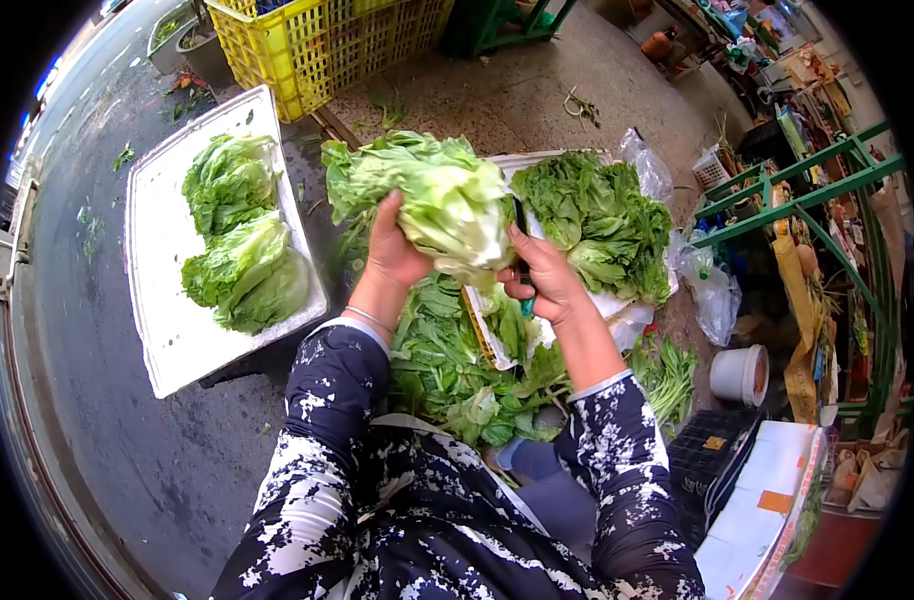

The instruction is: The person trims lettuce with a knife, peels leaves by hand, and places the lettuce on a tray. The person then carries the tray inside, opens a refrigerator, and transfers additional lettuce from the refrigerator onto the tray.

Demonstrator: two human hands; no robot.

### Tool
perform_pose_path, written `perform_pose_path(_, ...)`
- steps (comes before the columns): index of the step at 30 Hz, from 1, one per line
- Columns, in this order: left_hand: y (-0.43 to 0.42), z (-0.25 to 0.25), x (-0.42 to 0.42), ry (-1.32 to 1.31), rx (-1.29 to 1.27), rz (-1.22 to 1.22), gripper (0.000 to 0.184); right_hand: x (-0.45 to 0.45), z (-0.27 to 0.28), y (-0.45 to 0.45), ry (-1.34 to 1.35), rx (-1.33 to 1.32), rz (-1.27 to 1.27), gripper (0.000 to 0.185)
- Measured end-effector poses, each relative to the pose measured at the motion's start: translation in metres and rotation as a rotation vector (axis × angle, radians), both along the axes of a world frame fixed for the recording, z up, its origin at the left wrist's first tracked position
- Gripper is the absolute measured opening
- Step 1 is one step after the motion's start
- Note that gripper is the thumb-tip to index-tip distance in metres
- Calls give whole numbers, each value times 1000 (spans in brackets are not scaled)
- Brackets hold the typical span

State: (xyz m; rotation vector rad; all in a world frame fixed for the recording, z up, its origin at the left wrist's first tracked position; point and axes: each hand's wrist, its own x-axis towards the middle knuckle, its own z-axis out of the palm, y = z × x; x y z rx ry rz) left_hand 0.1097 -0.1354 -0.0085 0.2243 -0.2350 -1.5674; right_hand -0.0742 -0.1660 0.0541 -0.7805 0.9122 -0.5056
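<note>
Left hand (401, 243) and right hand (543, 278) raised at one pale-green, leafy lettuce head (442, 200)

Both forearms reach forward, elbows apart, wrists bent inward. The left hand cups the lettuce head from below, thumb up its near side. The right hand's fingers curl round the green handle of a dark-bladed knife (528, 295), its thumb at the lettuce's pale base.

One white rectangular foam sheet (162, 290) at left bears two green lettuce heads (257, 280), nearer its right edge; white foam shows along its left side. One white foam tray (609, 303) at right bears piled lettuces, too overlapped to count. Pavement shows between sheet and tray, and the held head is above that gap. Loose green leaves (432, 345) lie below the hands; one yellow plastic crate (287, 65) stands beyond.
</note>
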Motion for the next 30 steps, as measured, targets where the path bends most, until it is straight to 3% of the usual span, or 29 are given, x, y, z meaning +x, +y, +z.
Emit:
perform_pose_path(1, 1, -3, 1, 9, -36, -3, 62, -1, -3, -1, -110, 8, -15, 40)
perform_pose_path(2, 1, -6, 1, 5, -36, -9, 62, -4, -4, -5, -114, 8, -21, 40)
perform_pose_path(6, 3, -3, -2, 60, -48, -153, 62, -6, 31, -12, 147, -464, -134, 34)
perform_pose_path(8, 0, -14, -1, 101, 25, -75, 63, -9, 26, -25, 30, -753, -220, 33)
perform_pose_path(12, 2, -22, 6, 239, -305, -71, 54, -18, 24, -20, 74, -659, -384, 33)
perform_pose_path(14, 5, -19, 9, 264, -257, -72, 50, -31, -23, -22, 398, -525, -340, 32)
perform_pose_path(16, 6, -23, 11, 250, -301, -103, 47, -32, -39, -4, 972, -406, 317, 35)
perform_pose_path(17, 5, -27, 13, 251, -303, -99, 47, -31, -43, 5, 973, -408, 320, 35)
perform_pose_path(19, 4, -32, 14, 220, -256, -134, 46, -26, -43, 24, 434, -285, -78, 43)
perform_pose_path(20, 6, -35, 14, 222, -245, -139, 46, -24, -40, 27, 436, -273, -82, 43)
perform_pose_path(22, 6, -26, 10, 74, -154, -175, 46, -15, -19, 27, -413, 147, -212, 55)
perform_pose_path(23, 7, -22, 7, -14, -125, -158, 47, -20, -45, 23, -475, 143, -203, 57)
perform_pose_path(24, 8, -19, 6, -69, -130, -179, 45, -10, -28, 24, -632, 152, -109, 46)
perform_pose_path(30, 17, 3, 2, -314, -42, -138, 43, -16, -29, 13, -595, 243, -297, 29)
